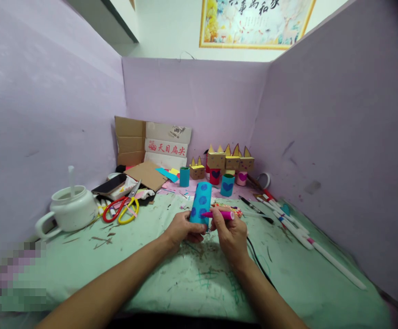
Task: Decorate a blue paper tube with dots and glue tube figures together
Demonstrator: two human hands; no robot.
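Note:
My left hand grips the lower end of an upright turquoise paper tube marked with dark blue dots. In my right hand is a pink marker, held sideways with its tip against the tube's side. Both hands are closed and meet over the middle of the green table mat. A patterned scrap lies just behind the marker.
A white cup with a stick stands at the left, with red and yellow scissors beside it. Cardboard figures and small tubes line the back. Several pens lie at the right. Purple partition walls enclose the desk. A black cable runs toward me.

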